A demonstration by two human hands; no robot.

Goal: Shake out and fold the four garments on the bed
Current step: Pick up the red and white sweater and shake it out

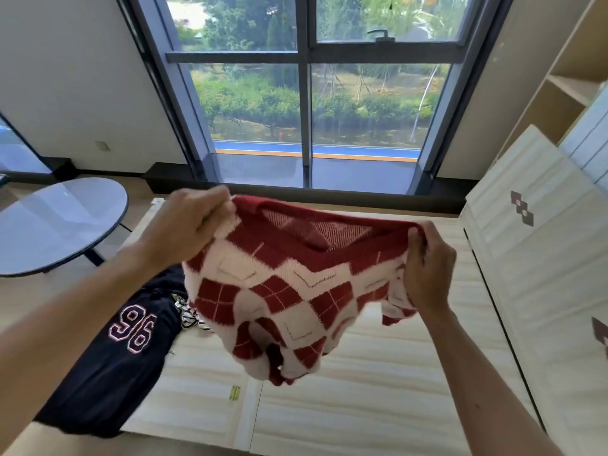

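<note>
Head view: left hand (pixel 194 222) and right hand (pixel 427 268) clutch the shoulders of the argyle sweater (pixel 279 291).
Bunched hem dangles — a hard shake could slip either pinch, dropping it onto the bed (pixel 378 390).

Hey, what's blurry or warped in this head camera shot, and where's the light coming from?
Head view: motion blur smears the lower hem of the red and white diamond-patterned knit sweater, while the left hand and right hand gripping its top edge look sharper; wide-angle distortion splays the dark window frame outward; daylight enters through that window, leaving a pale sheen on the round glass table.
</note>
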